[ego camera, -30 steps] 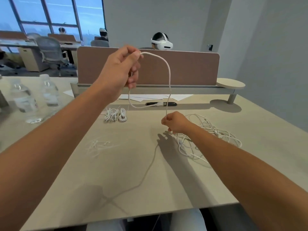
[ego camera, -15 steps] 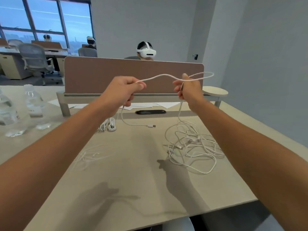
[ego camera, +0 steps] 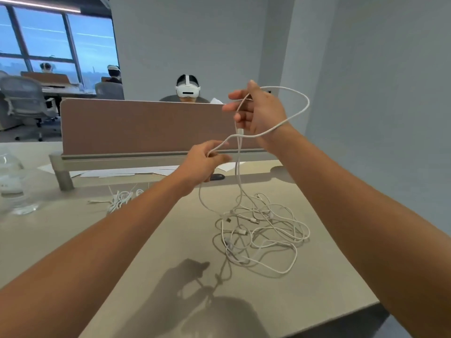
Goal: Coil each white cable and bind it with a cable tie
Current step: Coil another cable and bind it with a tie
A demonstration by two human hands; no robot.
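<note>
Since half a second ago the right hand [ego camera: 260, 111] has risen, a cable [ego camera: 296, 113] looped round its wrist; fingers loosely pinch it. Lower left, the left hand [ego camera: 207, 162] grips the strand. Slack drops to the tangle [ego camera: 263, 230] near right; finished bundles [ego camera: 122, 197] lie far left.

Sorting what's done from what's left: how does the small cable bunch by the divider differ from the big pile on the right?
The small bunch is compact, its strands gathered tight; the big pile sprawls in loose, tangled loops. The small bunch lies untouched, while a cable rises from the big pile to the right hand and left hand. The big pile covers far more of the table. Both are white cables.
</note>
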